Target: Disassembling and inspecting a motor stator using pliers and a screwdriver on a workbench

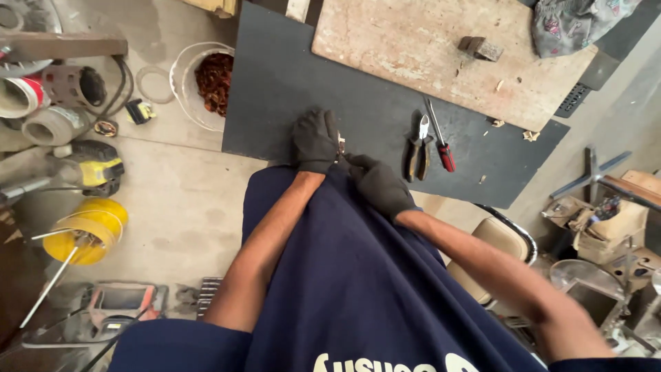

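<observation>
Both my hands wear dark work gloves and meet at the near edge of a black board (289,76). My left hand (315,140) is closed around a small pale metal piece (341,145) that pokes out between the two gloves. My right hand (379,184) pinches the same piece from the right. What the piece is stays mostly hidden by the gloves. Pliers with dark handles (418,148) and a red-handled screwdriver (441,146) lie on the board just right of my hands. My navy shirt fills the lower view.
A worn wooden board (427,62) with a small metal block (480,48) lies on the black board. A white bucket of reddish scrap (206,83) stands on the concrete floor at left, with a yellow wire reel (86,231), tools and pipes. A chair (509,234) and clutter sit at right.
</observation>
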